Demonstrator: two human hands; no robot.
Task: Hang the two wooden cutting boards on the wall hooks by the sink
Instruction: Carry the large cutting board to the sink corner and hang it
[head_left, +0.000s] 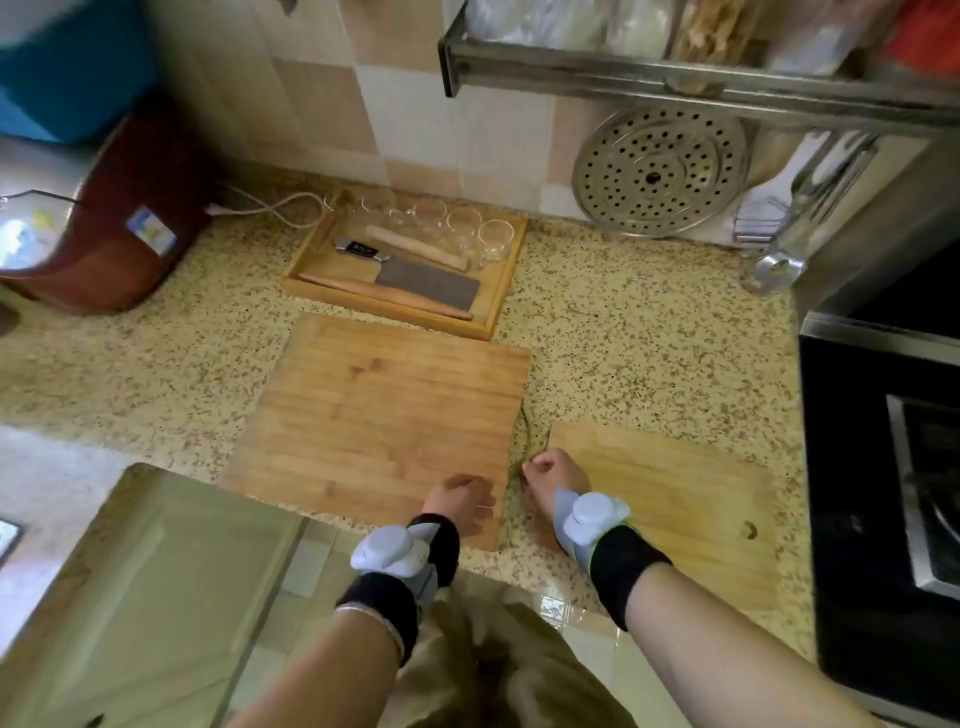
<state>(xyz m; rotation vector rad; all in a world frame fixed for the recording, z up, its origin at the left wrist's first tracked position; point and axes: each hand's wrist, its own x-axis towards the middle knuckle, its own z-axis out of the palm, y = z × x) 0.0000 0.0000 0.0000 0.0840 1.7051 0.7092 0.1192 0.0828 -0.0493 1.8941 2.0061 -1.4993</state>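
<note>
Left hand (460, 503) is curled on the near right corner of the big cutting board (379, 415), flat on the tabletop (649, 332) — I'd lift from there. Right hand (551, 474), loosely fisted, rests on the smaller board (670, 499) — its hanging hole (748, 530) faces me.

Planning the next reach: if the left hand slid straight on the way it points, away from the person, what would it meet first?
The left hand already rests on the large wooden cutting board. Going straight on, it would cross bare board and probably first meet the shallow wooden tray of utensils beyond it, though depth is hard to judge.
</note>
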